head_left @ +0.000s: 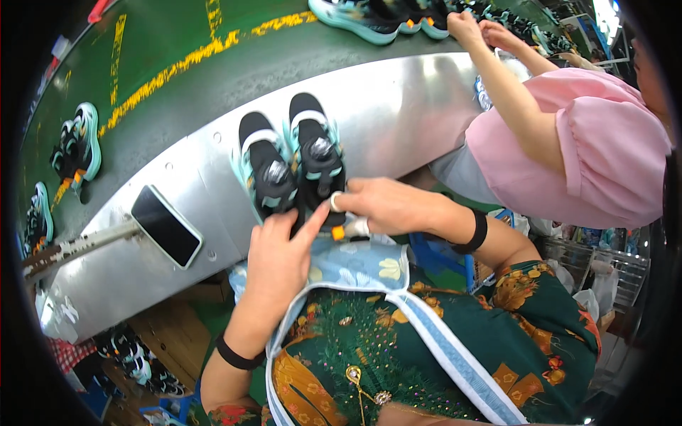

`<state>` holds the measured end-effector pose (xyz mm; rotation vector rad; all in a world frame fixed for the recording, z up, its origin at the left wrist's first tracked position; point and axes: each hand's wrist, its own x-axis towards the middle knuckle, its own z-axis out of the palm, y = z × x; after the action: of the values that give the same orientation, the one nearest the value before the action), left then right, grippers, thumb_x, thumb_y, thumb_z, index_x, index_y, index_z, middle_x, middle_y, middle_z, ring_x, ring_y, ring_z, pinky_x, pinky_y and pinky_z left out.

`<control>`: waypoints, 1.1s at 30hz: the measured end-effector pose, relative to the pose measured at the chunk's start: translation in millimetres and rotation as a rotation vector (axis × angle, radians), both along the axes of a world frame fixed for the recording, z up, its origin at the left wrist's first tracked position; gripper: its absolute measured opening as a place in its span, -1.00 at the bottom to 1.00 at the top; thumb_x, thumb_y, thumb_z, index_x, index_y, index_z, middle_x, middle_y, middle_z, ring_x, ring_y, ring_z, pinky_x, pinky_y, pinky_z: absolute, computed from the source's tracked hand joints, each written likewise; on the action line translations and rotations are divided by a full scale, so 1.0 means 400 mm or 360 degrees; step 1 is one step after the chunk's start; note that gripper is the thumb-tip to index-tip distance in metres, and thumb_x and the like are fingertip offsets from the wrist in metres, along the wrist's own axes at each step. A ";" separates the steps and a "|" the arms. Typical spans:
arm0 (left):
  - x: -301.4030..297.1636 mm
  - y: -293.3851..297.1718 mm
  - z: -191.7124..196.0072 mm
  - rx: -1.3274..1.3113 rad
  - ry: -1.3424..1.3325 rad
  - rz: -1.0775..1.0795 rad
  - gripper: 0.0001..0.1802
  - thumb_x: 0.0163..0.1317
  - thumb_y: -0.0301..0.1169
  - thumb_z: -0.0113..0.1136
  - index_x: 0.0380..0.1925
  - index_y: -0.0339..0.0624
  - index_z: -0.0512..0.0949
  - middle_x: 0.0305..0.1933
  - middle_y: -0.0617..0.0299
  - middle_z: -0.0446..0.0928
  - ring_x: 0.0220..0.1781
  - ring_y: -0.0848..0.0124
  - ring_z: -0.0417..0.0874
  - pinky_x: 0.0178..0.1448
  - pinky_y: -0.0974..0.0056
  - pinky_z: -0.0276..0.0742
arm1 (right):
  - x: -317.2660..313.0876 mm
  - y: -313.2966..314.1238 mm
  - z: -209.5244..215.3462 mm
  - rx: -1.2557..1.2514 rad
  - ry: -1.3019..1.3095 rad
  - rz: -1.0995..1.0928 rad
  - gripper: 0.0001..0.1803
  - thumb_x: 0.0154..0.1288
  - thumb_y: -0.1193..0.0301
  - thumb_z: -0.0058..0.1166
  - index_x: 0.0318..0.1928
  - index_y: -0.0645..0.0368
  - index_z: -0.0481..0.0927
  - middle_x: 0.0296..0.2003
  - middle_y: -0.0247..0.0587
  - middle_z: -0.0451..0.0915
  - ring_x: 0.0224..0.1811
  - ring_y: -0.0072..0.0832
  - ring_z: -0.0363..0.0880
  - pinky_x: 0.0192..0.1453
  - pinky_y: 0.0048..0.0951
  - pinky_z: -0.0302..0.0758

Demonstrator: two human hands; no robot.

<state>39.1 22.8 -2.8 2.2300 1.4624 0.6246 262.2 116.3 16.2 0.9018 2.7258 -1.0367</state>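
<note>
Head view: two hands on a pair of black and teal shoes at the near edge of a metal shelf.

Nearest, a green patterned top under a light blue apron (pixel 362 264). Just beyond, left hand (pixel 278 257), black wristband, fingers loosely spread, forefinger stretched onto the heel of the right shoe (pixel 317 157). Right hand (pixel 387 206), ringed, fingers curled around that same heel end, clasping it. Left shoe (pixel 266 169) touching alongside, toes pointing away, both standing on the shiny metal shelf (pixel 398 106). Dark phone (pixel 165 226) lying flat on the shelf, well left of the shoes. Further off, green conveyor belt (pixel 177 35) carrying more teal shoes (pixel 79 145). Far right, another person's pink sleeve (pixel 604 149), hands at the shoes on the belt (pixel 465 25).
</note>
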 end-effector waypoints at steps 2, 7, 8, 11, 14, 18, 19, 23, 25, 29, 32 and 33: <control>0.014 0.018 0.048 -0.0191 0.0188 0.0062 -0.20 -0.08 -0.44 0.35 0.28 0.20 0.41 -0.20 0.14 0.49 -0.14 0.17 0.50 -0.10 0.13 0.33 | 0.010 0.050 0.082 -0.0515 0.0220 -0.0135 -0.59 0.14 0.45 0.22 0.04 0.16 0.54 -0.26 0.02 0.60 -0.23 -0.17 0.64 -0.13 -0.23 0.54; -0.021 0.135 0.132 -0.0106 0.0174 0.0180 -0.44 -0.05 -0.48 0.31 0.07 0.07 0.56 -0.38 0.13 0.51 -0.30 0.13 0.52 -0.19 0.11 0.41 | 0.053 0.231 0.254 -0.0297 0.0575 -0.0402 -0.74 0.30 0.32 0.19 -0.02 0.04 0.66 -0.19 -0.24 0.69 -0.16 -0.45 0.64 -0.05 -0.42 0.53; -0.075 0.190 0.135 0.0066 0.0100 0.0117 -0.49 -0.02 -0.45 0.32 0.03 0.03 0.58 -0.38 0.16 0.51 -0.32 0.20 0.52 -0.21 0.15 0.40 | 0.052 0.285 0.244 -0.0085 0.0531 -0.0552 -0.75 0.29 0.28 0.20 -0.05 0.01 0.67 -0.21 -0.26 0.68 -0.18 -0.40 0.63 -0.05 -0.40 0.53; -0.251 0.346 0.200 0.0060 -0.0504 0.0336 -0.72 0.09 -0.44 0.31 -0.14 -0.10 0.65 -0.30 0.28 0.59 -0.37 0.46 0.53 -0.28 0.33 0.44 | 0.074 0.483 0.198 0.0649 0.0589 -0.0717 -0.66 0.25 0.22 0.25 -0.01 0.04 0.66 -0.23 -0.20 0.66 -0.19 -0.47 0.59 -0.07 -0.45 0.49; -0.356 0.449 0.337 -0.0228 -0.0713 0.0706 -0.78 0.19 -0.39 0.30 -0.17 -0.21 0.65 -0.31 0.37 0.59 -0.35 0.61 0.51 -0.30 0.47 0.42 | 0.113 0.630 0.231 0.1121 0.0089 -0.0927 -0.59 0.09 0.10 0.35 -0.02 -0.17 0.68 -0.19 -0.02 0.57 -0.04 -0.18 0.50 0.09 -0.28 0.42; -0.555 0.473 0.292 0.0214 -0.0208 0.0956 -0.68 0.19 -0.37 0.30 -0.08 -0.26 0.60 -0.24 0.23 0.58 -0.25 0.42 0.58 -0.13 0.39 0.46 | 0.104 0.762 0.219 0.1174 -0.0721 -0.0945 -0.47 -0.05 -0.08 0.36 0.02 -0.46 0.65 0.11 0.06 0.43 0.27 0.02 0.26 0.34 0.00 0.17; -0.567 0.463 0.269 0.0208 -0.0199 0.0966 -0.68 0.19 -0.37 0.30 -0.08 -0.26 0.60 -0.24 0.23 0.58 -0.25 0.42 0.58 -0.13 0.39 0.46 | 0.102 0.770 0.219 0.1054 -0.0881 -0.0941 -0.45 -0.07 -0.10 0.36 0.04 -0.46 0.64 0.16 0.02 0.39 0.35 0.01 0.16 0.38 0.03 0.10; -0.471 0.402 0.218 0.0739 0.0118 0.0935 -0.67 0.23 -0.42 0.19 0.02 -0.13 0.57 -0.04 0.09 0.58 0.01 0.12 0.57 0.10 0.14 0.44 | 0.114 0.777 0.189 0.0906 -0.1154 -0.0875 -0.45 -0.07 -0.09 0.36 0.03 -0.43 0.65 0.15 -0.05 0.47 0.33 -0.07 0.28 0.39 0.13 0.03; -0.375 0.345 0.191 0.0493 -0.0247 0.0785 -0.73 0.26 -0.42 0.16 -0.04 -0.18 0.60 -0.04 0.12 0.57 0.03 0.22 0.55 0.16 0.22 0.40 | 0.109 0.788 0.212 0.0725 -0.1149 -0.0637 -0.42 -0.07 -0.08 0.35 0.03 -0.28 0.67 -0.01 -0.11 0.62 0.17 -0.20 0.51 0.38 0.14 0.09; -0.216 0.233 0.094 -0.0138 -0.0687 0.0925 -0.55 0.34 -0.34 0.15 0.19 -0.23 0.44 0.24 0.08 0.43 0.21 0.34 0.47 0.27 0.30 0.35 | -0.091 0.544 0.248 0.0460 -0.0516 -0.0646 -0.32 0.06 -0.11 0.25 0.12 0.01 0.60 -0.13 -0.04 0.67 -0.08 -0.20 0.66 0.05 -0.26 0.54; -0.119 0.176 0.024 -0.0309 -0.0781 0.0956 -0.31 0.28 -0.19 0.21 0.32 -0.31 0.26 0.36 -0.19 0.21 0.38 0.08 0.27 0.40 0.16 0.19 | -0.131 0.311 0.151 0.0744 -0.0154 -0.0155 -0.53 0.09 -0.05 0.24 -0.22 0.07 0.67 -0.46 0.06 0.58 -0.34 -0.03 0.60 -0.23 -0.10 0.50; -0.095 0.154 0.014 -0.0347 -0.0787 0.0963 -0.14 0.24 -0.09 0.26 0.38 -0.37 0.15 0.43 -0.38 0.06 0.50 -0.11 0.11 0.49 0.07 0.07 | -0.131 0.239 0.112 0.0825 0.0000 -0.0039 -0.55 0.03 -0.07 0.26 -0.31 0.05 0.66 -0.55 0.02 0.51 -0.41 -0.03 0.55 -0.25 -0.08 0.45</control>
<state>1.2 84.5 2.8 1.3198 1.8089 1.0484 209.7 211.8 61.1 0.9893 3.0423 -0.3212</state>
